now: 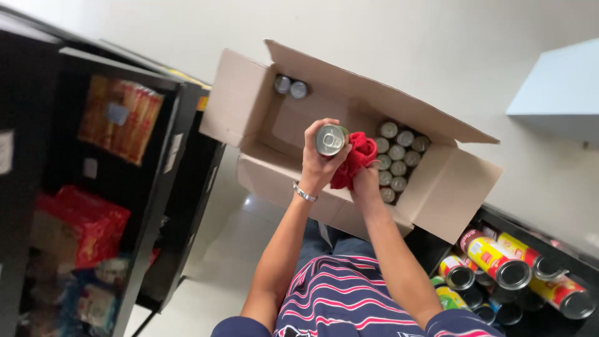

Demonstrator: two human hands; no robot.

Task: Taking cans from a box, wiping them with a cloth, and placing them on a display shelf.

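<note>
left hand [319,163] holds can [330,139] | right hand [365,181] grips red cloth [350,159]

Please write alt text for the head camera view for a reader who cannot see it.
The left hand holds a small silver can while the right hand presses a red cloth against it, above an open cardboard box holding more cans. Larger yellow-and-red cans lie at lower right; a dark shelf unit stands at left.
</note>
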